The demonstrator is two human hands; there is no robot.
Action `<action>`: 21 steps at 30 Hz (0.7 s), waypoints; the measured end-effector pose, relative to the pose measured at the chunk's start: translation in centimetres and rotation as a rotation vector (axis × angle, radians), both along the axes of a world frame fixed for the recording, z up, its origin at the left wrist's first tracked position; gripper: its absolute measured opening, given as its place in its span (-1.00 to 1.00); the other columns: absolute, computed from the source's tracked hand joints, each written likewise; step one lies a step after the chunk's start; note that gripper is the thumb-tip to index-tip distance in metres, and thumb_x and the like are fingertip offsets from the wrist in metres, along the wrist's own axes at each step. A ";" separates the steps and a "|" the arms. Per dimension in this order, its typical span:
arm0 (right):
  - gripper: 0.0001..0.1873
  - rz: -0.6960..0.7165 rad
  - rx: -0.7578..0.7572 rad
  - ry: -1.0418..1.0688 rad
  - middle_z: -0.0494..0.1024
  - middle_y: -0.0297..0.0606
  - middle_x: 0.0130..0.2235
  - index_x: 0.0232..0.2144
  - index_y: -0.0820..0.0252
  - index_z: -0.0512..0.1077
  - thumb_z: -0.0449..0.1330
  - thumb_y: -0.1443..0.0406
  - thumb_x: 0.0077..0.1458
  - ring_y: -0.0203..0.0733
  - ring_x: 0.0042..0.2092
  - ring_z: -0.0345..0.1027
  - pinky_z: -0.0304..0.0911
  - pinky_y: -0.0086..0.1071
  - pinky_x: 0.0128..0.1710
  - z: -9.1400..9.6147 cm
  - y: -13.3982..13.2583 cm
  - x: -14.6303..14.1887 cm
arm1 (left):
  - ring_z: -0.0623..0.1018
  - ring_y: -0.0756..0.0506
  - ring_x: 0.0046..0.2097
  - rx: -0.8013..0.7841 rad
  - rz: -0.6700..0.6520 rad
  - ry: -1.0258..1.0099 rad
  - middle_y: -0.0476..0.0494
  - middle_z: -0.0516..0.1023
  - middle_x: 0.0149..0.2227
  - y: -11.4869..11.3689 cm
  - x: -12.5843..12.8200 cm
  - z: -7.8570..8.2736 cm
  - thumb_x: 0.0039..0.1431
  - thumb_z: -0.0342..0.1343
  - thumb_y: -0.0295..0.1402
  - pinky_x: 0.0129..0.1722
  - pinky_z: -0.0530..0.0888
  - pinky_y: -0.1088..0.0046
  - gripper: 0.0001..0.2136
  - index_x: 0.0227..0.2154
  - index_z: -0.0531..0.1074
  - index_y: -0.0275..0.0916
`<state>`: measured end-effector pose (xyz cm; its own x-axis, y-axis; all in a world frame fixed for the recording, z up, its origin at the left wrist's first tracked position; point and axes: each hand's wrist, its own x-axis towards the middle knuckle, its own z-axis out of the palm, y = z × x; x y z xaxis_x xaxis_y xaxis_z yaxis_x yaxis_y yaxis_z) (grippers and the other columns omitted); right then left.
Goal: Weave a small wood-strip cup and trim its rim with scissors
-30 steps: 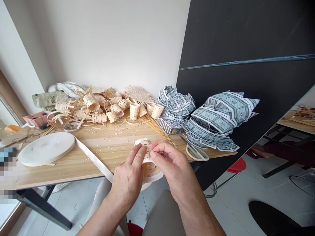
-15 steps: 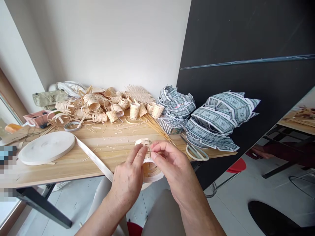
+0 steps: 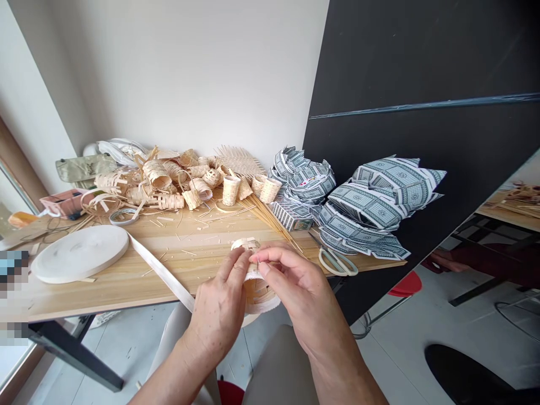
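Left hand [image 3: 219,306] clenched around small woven basket [image 3: 258,295] at near edge of surface [image 3: 189,247], steadying it for right hand [image 3: 295,295] pinching thin strip [image 3: 255,260] at the rim, white band [image 3: 160,274] trailing from band roll [image 3: 80,253].

Since a moment ago, the right hand [image 3: 301,301] has turned and its curled fingers have stretched out leftward. Its fingertips [image 3: 258,256] now sit further left along the rim of the woven basket [image 3: 257,295], right up against the left hand [image 3: 219,298], where they stood slightly further right before.
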<state>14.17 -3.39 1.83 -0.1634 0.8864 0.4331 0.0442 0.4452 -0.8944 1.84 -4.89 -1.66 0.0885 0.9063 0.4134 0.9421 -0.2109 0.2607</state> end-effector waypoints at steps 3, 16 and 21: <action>-0.87 0.011 0.015 -0.001 0.45 -0.33 -0.27 -0.44 0.12 0.45 0.09 0.33 0.00 -0.26 -0.17 0.31 0.22 -0.43 -0.18 0.0 0.0 0.0 | 0.60 -0.13 -0.26 0.013 -0.006 -0.006 -0.10 0.28 0.16 0.0 0.0 0.0 0.06 -0.18 -0.63 -0.45 0.54 0.40 -0.47 0.10 0.20 -0.13; -0.78 0.037 0.045 -0.003 0.44 -0.33 -0.32 -0.46 0.16 0.43 0.08 0.19 0.12 -0.29 -0.22 0.31 0.21 -0.50 -0.22 0.1 0.0 0.4 | 0.59 -0.11 -0.22 0.065 -0.047 0.011 -0.10 0.28 0.16 0.2 -0.2 -0.3 0.07 -0.19 -0.62 -0.48 0.52 0.46 -0.49 0.11 0.18 -0.15; -0.79 0.026 -0.042 -0.075 0.43 -0.33 -0.41 -0.52 0.20 0.41 0.11 0.21 0.05 -0.28 -0.31 0.29 0.19 -0.47 -0.32 0.6 0.0 0.8 | 0.60 -0.11 -0.29 0.112 -0.066 0.094 -0.08 0.28 0.16 0.2 -0.4 -0.7 0.06 -0.21 -0.62 -0.54 0.52 0.43 -0.48 0.10 0.19 -0.15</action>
